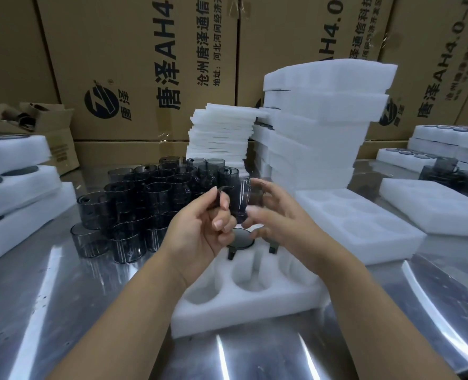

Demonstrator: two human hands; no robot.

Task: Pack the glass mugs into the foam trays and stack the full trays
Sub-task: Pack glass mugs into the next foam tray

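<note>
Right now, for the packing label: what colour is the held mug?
The mug is smoky dark grey, see-through; head view shows it.

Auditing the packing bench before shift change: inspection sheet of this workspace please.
Surface: shiny metal table, glare streaks.
Job's things: smoky grey glass mug held above white foam tray, which holds one visible seated mug, near holes empty; cluster of loose grey glass mugs; tall stack of empty foam trays; left filled-tray stack; right filled-tray stack.
Clutter: open small brown carton; stack of thin white foam sheets.
Grippers: left hand pinches the mug's handle; right hand blurred at its body, grip unclear.
Cables: nothing seen.
Surroundings: printed cardboard boxes behind.
</note>
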